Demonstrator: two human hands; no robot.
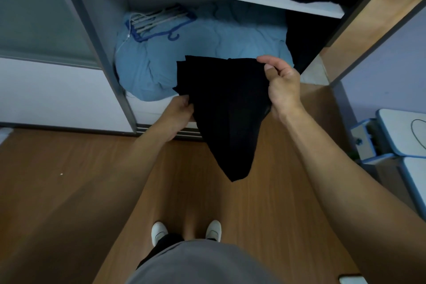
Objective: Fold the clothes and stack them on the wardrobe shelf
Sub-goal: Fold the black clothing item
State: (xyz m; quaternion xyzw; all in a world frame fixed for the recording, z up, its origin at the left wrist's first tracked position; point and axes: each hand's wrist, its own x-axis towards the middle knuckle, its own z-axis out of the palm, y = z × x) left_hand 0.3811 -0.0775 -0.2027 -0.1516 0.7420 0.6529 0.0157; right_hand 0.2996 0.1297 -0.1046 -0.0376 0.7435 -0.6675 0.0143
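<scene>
Both the left hand [178,108] and right hand [280,83] pinch the soft black cloth [226,108]; a loose pinch could drop it.

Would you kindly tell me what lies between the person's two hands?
In the head view, the black garment spans the whole stretch: the left hand grips one edge, and the right hand pinches an upper corner.

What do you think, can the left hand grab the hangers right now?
Probably not yet: the left hand is gripping the black garment. The hangers lie uncovered on the blue bedding.
</scene>
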